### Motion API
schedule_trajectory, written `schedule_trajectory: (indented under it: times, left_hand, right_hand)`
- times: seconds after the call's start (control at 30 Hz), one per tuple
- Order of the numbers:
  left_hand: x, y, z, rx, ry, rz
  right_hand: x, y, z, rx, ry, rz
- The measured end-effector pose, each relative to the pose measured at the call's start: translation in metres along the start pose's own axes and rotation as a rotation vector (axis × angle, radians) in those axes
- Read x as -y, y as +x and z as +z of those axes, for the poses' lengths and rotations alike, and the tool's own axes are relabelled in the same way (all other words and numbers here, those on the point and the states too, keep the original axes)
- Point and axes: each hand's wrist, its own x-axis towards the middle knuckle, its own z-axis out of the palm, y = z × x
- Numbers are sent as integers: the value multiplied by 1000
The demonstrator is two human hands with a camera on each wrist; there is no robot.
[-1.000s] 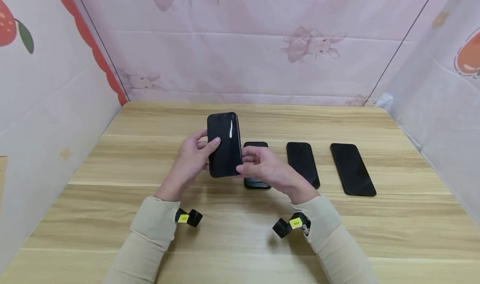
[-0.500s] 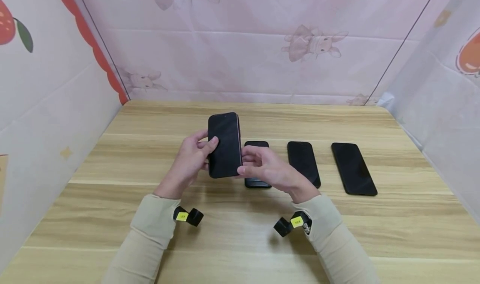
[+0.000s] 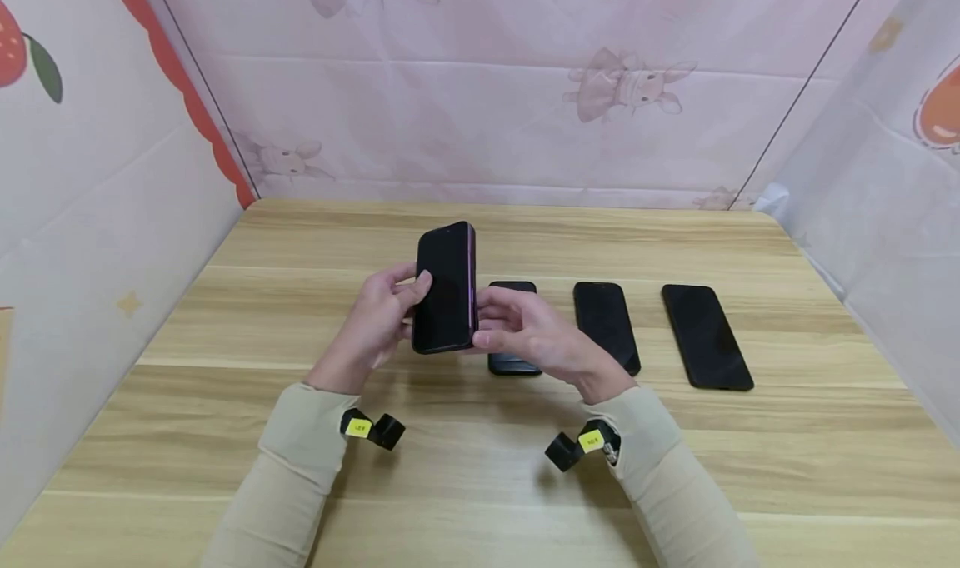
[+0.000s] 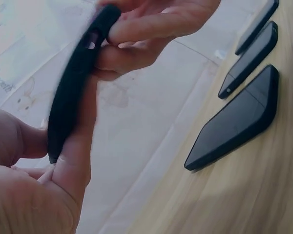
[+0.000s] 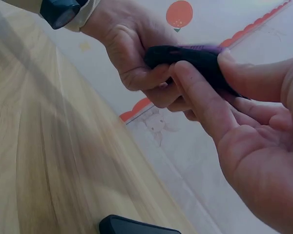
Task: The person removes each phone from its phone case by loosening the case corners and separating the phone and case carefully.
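Observation:
A smartphone (image 3: 444, 289) with a dark screen is held up over the table, its top leaning away. Along its right side shows a purple edge (image 3: 472, 276). A black phone case (image 4: 68, 105) covers its back and has a cutout near one end. My left hand (image 3: 373, 318) grips the phone's left side, thumb on the screen and fingers behind. At the lower right corner, my right hand (image 3: 525, 331) pinches phone and case between thumb and fingers. In the right wrist view, the right index finger (image 5: 200, 90) lies along the case's underside.
Three dark phones lie face up in a row on the wooden table (image 3: 480, 485): one phone (image 3: 513, 368) partly behind my right hand, a middle phone (image 3: 606, 322) and a right-hand phone (image 3: 707, 337). Printed cloth walls (image 3: 480, 135) enclose the table's back and sides.
The held phone has turned so that its right side faces me more, and the purple edge shows wider. Both hands keep their grip in nearly the same place.

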Motion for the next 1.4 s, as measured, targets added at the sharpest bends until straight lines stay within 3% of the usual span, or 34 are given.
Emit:
schedule_trajectory:
  times: [0.2, 0.47, 0.7, 1.07, 1.4]
  left_hand:
    - [0, 0, -2, 11, -28, 22]
    - [1, -1, 0, 8, 29, 45]
    - [2, -1, 1, -3, 82, 50]
    - [1, 1, 1, -84, 177, 33]
    - [5, 4, 1, -118, 231, 19]
  right_hand:
    - [3, 2, 3, -24, -1, 24]
    - [5, 6, 10, -130, 32, 101]
    - [0, 10, 16, -227, -15, 83]
    - [-6, 13, 12, -315, -77, 42]
    - [-2, 13, 17, -364, -178, 24]
